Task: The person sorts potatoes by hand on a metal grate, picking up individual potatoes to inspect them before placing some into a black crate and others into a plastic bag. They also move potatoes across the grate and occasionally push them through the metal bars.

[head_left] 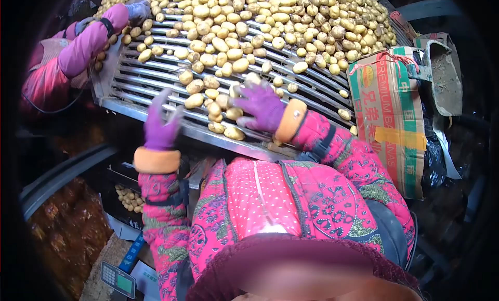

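My left hand (161,125), in a purple glove, is over the near edge of the slatted metal rack (132,85). Its fingers are apart, and no potato shows between them. Farther right, my right hand (262,107) wears a matching glove and has its fingers spread among the potatoes (194,101) at the front of the rack. The fingertips are near or against a few of them; whether they touch is hard to tell. A potato (234,133) lies just below that hand, by the metal rim.
A large heap of potatoes (332,20) covers the back of the rack. At the left, another person's gloved hand (138,11) reaches in. A printed cardboard carton (390,119) and a metal scoop-like piece (444,77) stand right. Below left are a box of potatoes (130,198) and a display device (118,280).
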{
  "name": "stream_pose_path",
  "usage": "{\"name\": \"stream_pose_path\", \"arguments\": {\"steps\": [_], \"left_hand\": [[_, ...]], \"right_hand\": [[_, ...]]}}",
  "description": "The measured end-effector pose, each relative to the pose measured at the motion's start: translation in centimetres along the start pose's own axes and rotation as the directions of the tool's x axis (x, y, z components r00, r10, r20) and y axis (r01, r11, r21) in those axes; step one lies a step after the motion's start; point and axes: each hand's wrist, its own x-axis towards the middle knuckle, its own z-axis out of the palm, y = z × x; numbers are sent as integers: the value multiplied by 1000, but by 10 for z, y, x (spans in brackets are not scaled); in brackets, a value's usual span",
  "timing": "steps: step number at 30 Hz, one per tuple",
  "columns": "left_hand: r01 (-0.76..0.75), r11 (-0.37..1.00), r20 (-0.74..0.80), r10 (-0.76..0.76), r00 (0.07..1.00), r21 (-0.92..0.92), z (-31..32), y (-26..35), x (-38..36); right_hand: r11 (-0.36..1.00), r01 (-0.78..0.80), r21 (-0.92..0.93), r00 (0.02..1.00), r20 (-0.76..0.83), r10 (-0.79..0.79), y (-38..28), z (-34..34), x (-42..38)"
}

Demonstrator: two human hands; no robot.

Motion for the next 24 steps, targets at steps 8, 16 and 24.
{"name": "stream_pose_path", "arguments": {"steps": [8,16,24], "left_hand": [[-409,723,367,228,902,556,115,52,160],[-417,826,534,172,828,379,97,1,175],[-369,788,321,229,919,493,97,-27,273]], "right_hand": [[964,-169,204,871,-426,243,104,-55,36],[974,-225,0,965,-135,223,135,-51,133],[966,-213,-147,952,-255,171,110,-20,123]]}}
